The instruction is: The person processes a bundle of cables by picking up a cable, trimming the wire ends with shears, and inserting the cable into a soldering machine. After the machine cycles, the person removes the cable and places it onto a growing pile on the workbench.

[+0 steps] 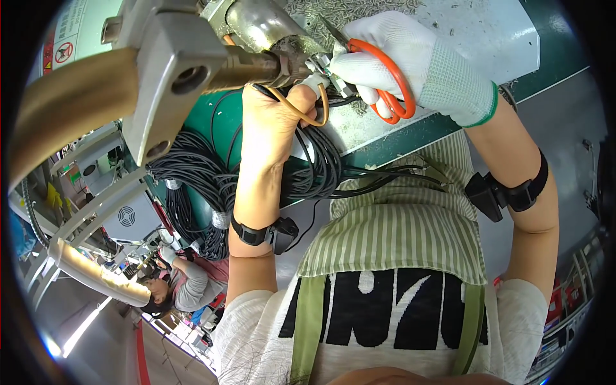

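My right hand [401, 61] wears a white knit glove with a green cuff and is closed round scissors with orange-red handles [399, 83]. Their dark blades [333, 32] point up and left. The gloved fingers also touch a small metallic piece [339, 82], its kind too small to tell. My left hand [279, 119] is bare apart from a white fingertip cover and pinches beside that piece. From its grip a tan wire [317, 120] curls out, next to a black cable end [263, 92]; the fingers partly hide what they hold.
A machine with a grey metal block [173, 70] and a silver cylinder [263, 25] stands at the left and top. Bundled black cables [192, 157] lie by my left forearm. Small metal bits [398, 16] cover the white board. A person [192, 285] works at lower left.
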{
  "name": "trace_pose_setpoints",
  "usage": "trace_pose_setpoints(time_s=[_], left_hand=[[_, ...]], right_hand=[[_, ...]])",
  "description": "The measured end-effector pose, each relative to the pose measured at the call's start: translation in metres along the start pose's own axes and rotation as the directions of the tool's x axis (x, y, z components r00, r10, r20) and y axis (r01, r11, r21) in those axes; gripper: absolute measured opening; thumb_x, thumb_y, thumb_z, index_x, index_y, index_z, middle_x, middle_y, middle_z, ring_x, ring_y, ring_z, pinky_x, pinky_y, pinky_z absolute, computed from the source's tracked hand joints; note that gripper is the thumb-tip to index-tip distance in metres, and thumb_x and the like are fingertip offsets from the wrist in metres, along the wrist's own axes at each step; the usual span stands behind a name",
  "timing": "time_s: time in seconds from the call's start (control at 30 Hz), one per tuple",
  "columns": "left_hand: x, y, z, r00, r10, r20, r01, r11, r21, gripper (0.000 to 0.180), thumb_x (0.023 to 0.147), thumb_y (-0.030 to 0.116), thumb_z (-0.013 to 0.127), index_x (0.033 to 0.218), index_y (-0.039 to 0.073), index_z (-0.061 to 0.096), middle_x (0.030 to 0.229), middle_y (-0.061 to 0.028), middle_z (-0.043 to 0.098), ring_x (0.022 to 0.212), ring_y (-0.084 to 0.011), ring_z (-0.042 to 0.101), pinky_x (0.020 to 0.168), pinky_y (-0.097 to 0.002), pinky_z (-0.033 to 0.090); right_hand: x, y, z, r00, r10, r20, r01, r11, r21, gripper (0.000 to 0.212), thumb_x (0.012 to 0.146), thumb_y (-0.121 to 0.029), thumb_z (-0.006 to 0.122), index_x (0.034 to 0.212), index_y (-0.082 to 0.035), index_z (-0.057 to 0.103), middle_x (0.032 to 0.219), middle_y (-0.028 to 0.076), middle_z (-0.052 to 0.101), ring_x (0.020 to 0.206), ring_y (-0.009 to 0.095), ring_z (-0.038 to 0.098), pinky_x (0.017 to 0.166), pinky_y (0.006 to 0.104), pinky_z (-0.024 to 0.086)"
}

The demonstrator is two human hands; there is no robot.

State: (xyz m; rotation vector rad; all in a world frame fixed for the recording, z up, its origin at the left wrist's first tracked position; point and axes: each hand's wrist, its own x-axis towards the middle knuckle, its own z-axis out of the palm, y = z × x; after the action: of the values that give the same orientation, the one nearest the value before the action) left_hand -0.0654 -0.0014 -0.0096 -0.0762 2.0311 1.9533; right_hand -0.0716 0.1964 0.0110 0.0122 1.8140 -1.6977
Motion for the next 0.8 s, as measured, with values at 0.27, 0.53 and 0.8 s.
trace_pose_setpoints(time_s=[0.27, 0.53, 0.8], left_hand=[[-0.005, 0.001, -0.006, 0.998, 0.056, 0.027, -0.06, 0.98, 0.191, 0.005, 0.077, 0.004, 0.064, 0.081, 0.0, 0.062, 0.066, 0.0, 0.057, 0.055, -0.0063, 0.05, 0.051, -0.0218, 0.042], [-0.01, -0.003, -0.005, 0.997, 0.077, 0.01, -0.077, 0.972, 0.222, 0.021, 0.077, 0.01, 0.071, 0.094, 0.001, 0.062, 0.083, -0.0001, 0.06, 0.074, -0.0074, 0.053, 0.067, -0.023, 0.045], [-0.002, 0.0, 0.0, 0.99, 0.138, 0.036, -0.143, 0.955, 0.261, 0.01, 0.078, 0.007, 0.064, 0.085, 0.0, 0.061, 0.069, -0.0004, 0.057, 0.058, -0.0058, 0.05, 0.051, -0.0216, 0.04]], right_hand=[[0.008, 0.024, -0.002, 0.964, -0.265, 0.004, 0.265, 0.964, 0.012, 0.029, 0.085, -0.027, 0.058, 0.076, 0.0, 0.059, 0.058, 0.007, 0.058, 0.051, 0.012, 0.057, 0.047, 0.0257, 0.046], [0.007, 0.026, -0.002, 0.965, -0.262, 0.025, 0.261, 0.964, 0.055, 0.028, 0.085, -0.027, 0.059, 0.078, 0.001, 0.06, 0.059, 0.007, 0.059, 0.052, 0.013, 0.058, 0.048, 0.0248, 0.046], [0.011, 0.022, -0.005, 0.957, -0.288, 0.017, 0.289, 0.957, -0.026, 0.031, 0.086, -0.029, 0.059, 0.076, 0.001, 0.06, 0.058, 0.008, 0.059, 0.051, 0.013, 0.058, 0.048, 0.0257, 0.046]])
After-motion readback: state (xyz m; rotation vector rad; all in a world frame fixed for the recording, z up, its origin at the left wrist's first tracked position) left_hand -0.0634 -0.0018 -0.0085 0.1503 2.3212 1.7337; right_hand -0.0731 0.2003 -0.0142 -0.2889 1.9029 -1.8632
